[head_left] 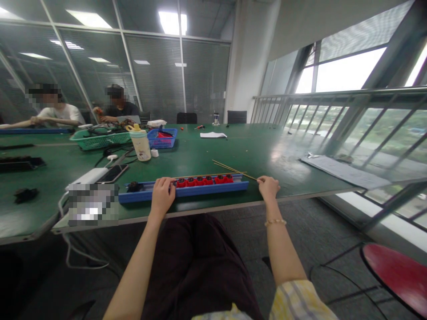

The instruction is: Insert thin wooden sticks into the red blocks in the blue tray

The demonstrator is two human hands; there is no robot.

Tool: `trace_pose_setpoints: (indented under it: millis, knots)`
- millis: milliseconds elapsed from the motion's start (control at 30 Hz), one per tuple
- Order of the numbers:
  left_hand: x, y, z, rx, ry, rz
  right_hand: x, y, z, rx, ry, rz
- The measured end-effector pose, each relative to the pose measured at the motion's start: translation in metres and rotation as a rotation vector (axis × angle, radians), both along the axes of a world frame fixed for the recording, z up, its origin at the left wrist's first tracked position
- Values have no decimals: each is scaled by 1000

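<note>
Six red, black-topped blocks [199, 181] in blue tray [213, 190]; right fingers [262, 179] pinching tan rod [249, 176]; left fingers [172, 190]: grip unclear.

Office workroom, glass partition [125, 32], blinds [156, 84], large green worktable [253, 149]

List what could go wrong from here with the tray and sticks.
1. The tray lies near the front edge of the table, so a bump might tip it off.
2. The right hand seems to hold a thin stick by its end; the far end could swing into the red blocks.
3. Another stick lies close by and might get dragged along.
</note>
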State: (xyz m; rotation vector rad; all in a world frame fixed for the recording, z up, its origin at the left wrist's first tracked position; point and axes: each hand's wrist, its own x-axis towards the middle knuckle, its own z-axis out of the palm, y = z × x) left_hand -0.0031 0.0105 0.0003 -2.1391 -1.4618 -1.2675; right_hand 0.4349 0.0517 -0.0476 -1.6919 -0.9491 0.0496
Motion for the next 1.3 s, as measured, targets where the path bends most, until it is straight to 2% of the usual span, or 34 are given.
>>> trace_pose_setpoints:
  millis: [167, 333, 500, 767, 1033, 1300]
  knots:
    - [-1, 1, -1, 2, 1, -5, 15, 0, -3, 42, 168, 25]
    - [-2, 1, -2, 0, 8, -1, 19, 1, -7, -58, 72, 50]
    - [-3, 1, -2, 11, 13, -3, 21, 3, -11, -41, 95, 40]
    - [-3, 2, -2, 12, 18, -4, 17, 1, -15, -82, -126, 5]
    - [-3, 3, -3, 34, 26, -4, 13, -4, -6, -456, -389, 13]
    - [-2, 2, -2, 39, 32, -4, 9, -5, -5, -454, -401, -50]
